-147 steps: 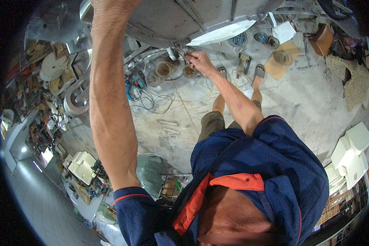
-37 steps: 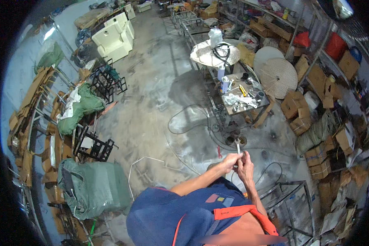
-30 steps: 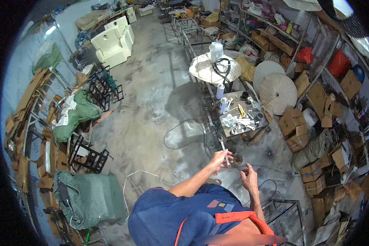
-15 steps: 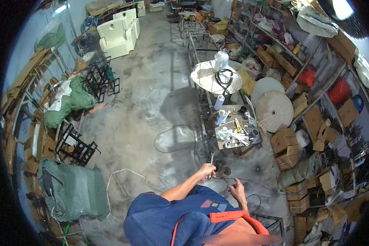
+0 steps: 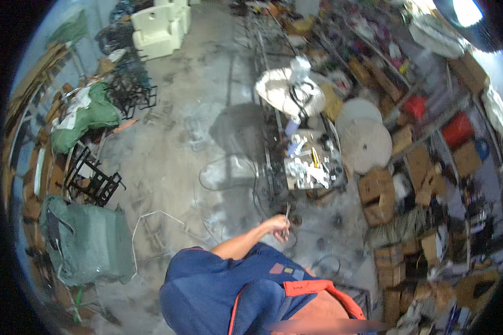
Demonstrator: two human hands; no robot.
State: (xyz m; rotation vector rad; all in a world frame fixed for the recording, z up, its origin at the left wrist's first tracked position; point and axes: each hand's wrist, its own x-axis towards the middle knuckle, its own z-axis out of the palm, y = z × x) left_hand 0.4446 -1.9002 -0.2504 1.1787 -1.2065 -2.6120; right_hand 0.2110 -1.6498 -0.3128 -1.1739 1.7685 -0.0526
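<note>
Wrench [image 5: 288,209]: slim, grey metal, blurred, seen nearly edge-on
Long axis: roughly fore-and-aft, visible end pointing away from the person
Place: in the left hand [image 5: 278,224], jutting forward beyond it
Left hand: fingers curled, gripping the wrench
Cluttered surface [image 5: 292,185]: ahead of the hand

We note one head-worn fisheye, facing down and forward. Our wearer's torso [image 5: 212,293] sits close, at six o'clock.

The left hand [image 5: 277,225] grips a slim silver metal wrench [image 5: 288,210], and beyond that hand stands a rectangular grey table [image 5: 292,183] bearing silvery metal tools [image 5: 318,176].
</note>
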